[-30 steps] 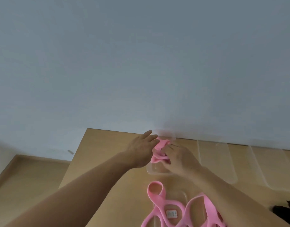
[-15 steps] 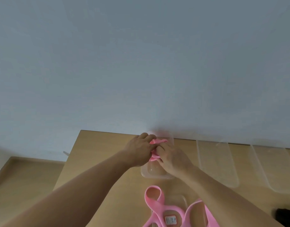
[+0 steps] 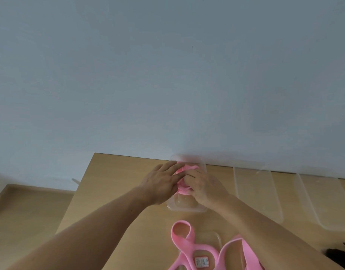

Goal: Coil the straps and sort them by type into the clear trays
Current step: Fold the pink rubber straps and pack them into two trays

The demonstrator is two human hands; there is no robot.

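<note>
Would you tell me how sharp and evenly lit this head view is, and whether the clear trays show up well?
In the head view the light is soft and even, without harsh glare; the whole view is slightly blurred, so the label on the loose straps cannot be read; the clear trays show mainly by faint rims; the wall fills most of it.

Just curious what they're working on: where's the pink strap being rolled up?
In the middle of the head view, the rolled pink strap is between the left hand and right hand, above the far end of the leftmost clear tray.
</note>
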